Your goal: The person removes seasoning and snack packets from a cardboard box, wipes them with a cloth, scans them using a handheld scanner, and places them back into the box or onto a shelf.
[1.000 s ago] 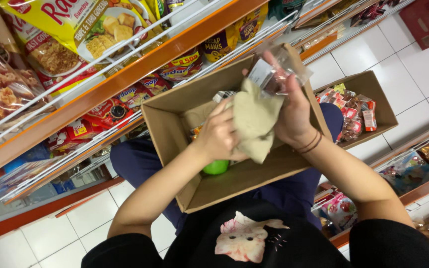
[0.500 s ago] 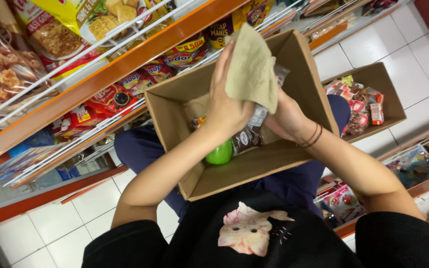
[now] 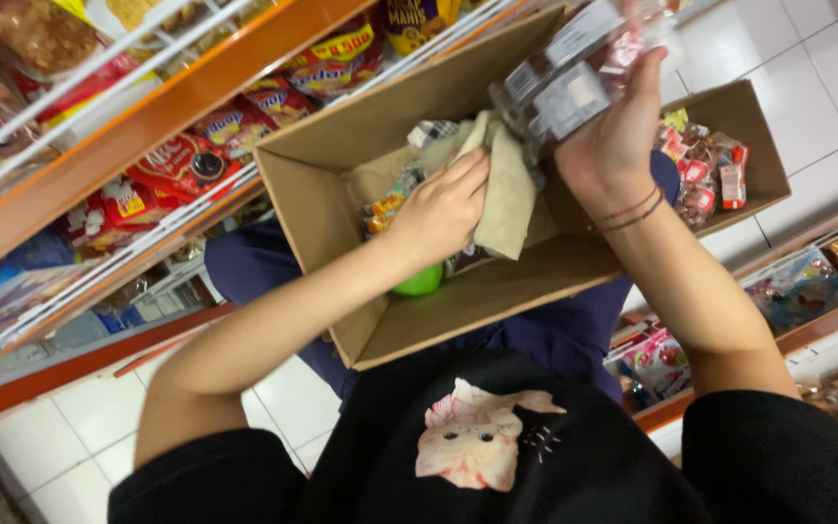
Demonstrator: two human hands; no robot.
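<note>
While our left hand pinches the beige cloth against the clear packet, which our right hand grips above the cardboard box, we should wipe firmly and keep the packet steady.

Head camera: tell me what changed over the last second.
The left hand brought the beige cloth down from above the box rim to the packet's lower end. The right hand lifted the clear packet out of the cardboard box to above its far rim. Both hands kept their grips. The box stays on the lap, the green thing inside it, the smaller box of snacks beside it.
</note>
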